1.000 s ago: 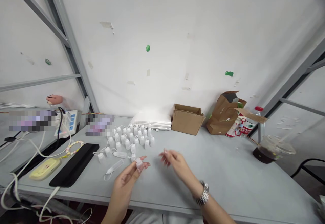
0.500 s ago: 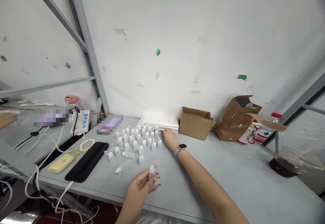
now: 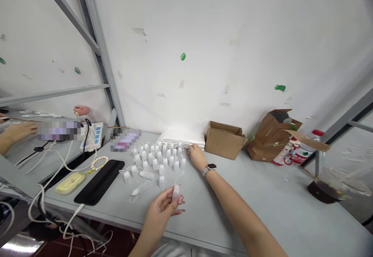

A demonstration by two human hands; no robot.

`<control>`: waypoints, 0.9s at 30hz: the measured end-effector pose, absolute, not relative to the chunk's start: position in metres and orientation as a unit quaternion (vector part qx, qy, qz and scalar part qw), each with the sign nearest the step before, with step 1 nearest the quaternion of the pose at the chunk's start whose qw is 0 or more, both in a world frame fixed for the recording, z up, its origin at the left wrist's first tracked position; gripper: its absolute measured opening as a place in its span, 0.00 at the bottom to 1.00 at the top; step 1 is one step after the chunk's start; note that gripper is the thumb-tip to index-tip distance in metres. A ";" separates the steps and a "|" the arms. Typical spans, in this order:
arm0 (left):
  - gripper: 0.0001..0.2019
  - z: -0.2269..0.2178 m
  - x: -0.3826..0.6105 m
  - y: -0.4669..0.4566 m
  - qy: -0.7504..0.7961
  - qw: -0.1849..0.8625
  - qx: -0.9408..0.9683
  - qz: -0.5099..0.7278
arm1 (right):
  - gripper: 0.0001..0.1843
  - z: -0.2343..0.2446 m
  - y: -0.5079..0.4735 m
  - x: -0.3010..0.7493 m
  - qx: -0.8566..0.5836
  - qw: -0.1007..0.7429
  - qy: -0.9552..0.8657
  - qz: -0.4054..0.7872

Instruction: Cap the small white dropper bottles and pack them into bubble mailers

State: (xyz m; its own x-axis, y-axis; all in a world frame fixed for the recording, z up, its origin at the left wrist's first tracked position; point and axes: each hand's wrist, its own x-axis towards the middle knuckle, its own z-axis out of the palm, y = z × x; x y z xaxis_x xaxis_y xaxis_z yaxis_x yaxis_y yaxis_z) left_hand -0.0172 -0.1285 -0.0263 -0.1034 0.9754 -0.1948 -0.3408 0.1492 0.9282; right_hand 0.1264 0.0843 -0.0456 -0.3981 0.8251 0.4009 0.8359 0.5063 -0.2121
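Note:
Near the table's front edge, my left hand [image 3: 160,210] is closed around a small translucent squeeze bottle [image 3: 176,193], held upright with its thin cap strap rising above it. Farther back, my right hand [image 3: 197,157], with a watch [image 3: 210,167] on the wrist, reaches to the front corner of a stack of white sheets [image 3: 182,137]. Its fingers are bent together there; what they pinch, if anything, is hidden. Left of that hand stand several white small bottles [image 3: 159,156] in a loose group. Two bottles lie on their sides, one of them a clear bottle [image 3: 141,188].
Right of the stack are a cardboard box [image 3: 225,140], a brown paper bag [image 3: 266,136] and a cup of dark drink [image 3: 326,189]. On the left lie a black power bank [image 3: 99,182], a yellow case [image 3: 70,183] and white cables. A co-worker's hand [image 3: 21,131] is at far left.
My left hand has lifted slightly with the bottle, its strap now standing higher. My right hand stays at the stack with little shift. The co-worker's hand has moved farther into view.

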 end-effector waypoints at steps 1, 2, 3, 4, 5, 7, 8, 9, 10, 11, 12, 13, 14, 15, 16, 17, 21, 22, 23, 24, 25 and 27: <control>0.24 -0.026 -0.017 -0.128 0.484 0.581 0.329 0.566 | 0.05 -0.046 0.086 0.125 -0.498 0.242 -0.833 0.000; 0.24 -0.026 -0.018 -0.128 0.484 0.579 0.329 0.568 | 0.05 -0.046 0.086 0.124 -0.500 0.254 -0.828 0.013; 0.24 -0.025 -0.018 -0.127 0.485 0.578 0.329 0.568 | 0.05 -0.045 0.086 0.124 -0.501 0.266 -0.823 0.026; 0.23 -0.025 -0.019 -0.127 0.486 0.577 0.330 0.568 | 0.05 -0.044 0.084 0.124 -0.503 0.280 -0.817 0.040; 0.23 -0.024 -0.020 -0.127 0.486 0.576 0.331 0.569 | 0.05 -0.042 0.081 0.125 -0.504 0.295 -0.810 0.055; 0.23 -0.023 -0.020 -0.126 0.483 0.572 0.334 0.573 | 0.04 -0.035 0.069 0.130 -0.507 0.329 -0.792 0.088; 0.22 -0.022 -0.020 -0.127 0.482 0.568 0.337 0.576 | 0.04 -0.030 0.060 0.134 -0.509 0.347 -0.781 0.107; 0.22 -0.021 -0.019 -0.127 0.479 0.565 0.341 0.579 | 0.06 -0.024 0.048 0.138 -0.510 0.363 -0.769 0.125; 0.21 -0.020 -0.018 -0.127 0.480 0.559 0.346 0.581 | 0.09 -0.017 0.034 0.143 -0.511 0.379 -0.758 0.143; 0.21 -0.018 -0.016 -0.127 0.481 0.554 0.351 0.582 | 0.12 -0.010 0.018 0.148 -0.511 0.396 -0.745 0.164; 0.22 -0.016 -0.013 -0.128 0.483 0.549 0.355 0.583 | 0.14 -0.003 -0.001 0.152 -0.508 0.410 -0.736 0.181; 0.24 -0.013 -0.010 -0.128 0.484 0.544 0.357 0.585 | 0.16 0.004 -0.019 0.155 -0.503 0.430 -0.720 0.207; 0.26 -0.010 -0.006 -0.129 0.482 0.541 0.358 0.588 | 0.16 0.009 -0.038 0.158 -0.489 0.477 -0.670 0.290; 0.28 -0.008 -0.002 -0.130 0.478 0.539 0.358 0.593 | 0.16 0.014 -0.056 0.159 -0.474 0.509 -0.621 0.362; 0.30 -0.005 0.002 -0.131 0.474 0.539 0.359 0.597 | 0.15 0.017 -0.073 0.159 -0.462 0.529 -0.578 0.415; 0.30 -0.003 0.006 -0.133 0.469 0.540 0.361 0.598 | 0.14 0.018 -0.087 0.158 -0.447 0.547 -0.536 0.462; 0.31 0.002 0.018 -0.139 0.461 0.556 0.378 0.579 | 0.11 0.019 -0.119 0.149 -0.390 0.563 -0.456 0.568; 0.31 0.003 0.019 -0.141 0.461 0.561 0.382 0.571 | 0.10 0.019 -0.122 0.147 -0.380 0.559 -0.454 0.581; 0.31 0.003 0.020 -0.142 0.462 0.565 0.386 0.564 | 0.10 0.019 -0.124 0.146 -0.374 0.555 -0.456 0.587; 0.31 0.003 0.020 -0.143 0.464 0.567 0.389 0.558 | 0.10 0.020 -0.125 0.145 -0.373 0.551 -0.462 0.587; 0.31 0.003 0.020 -0.144 0.466 0.568 0.393 0.553 | 0.10 0.021 -0.126 0.146 -0.375 0.549 -0.471 0.581; 0.30 0.005 0.018 -0.145 0.474 0.565 0.401 0.543 | 0.10 0.022 -0.126 0.148 -0.385 0.550 -0.500 0.547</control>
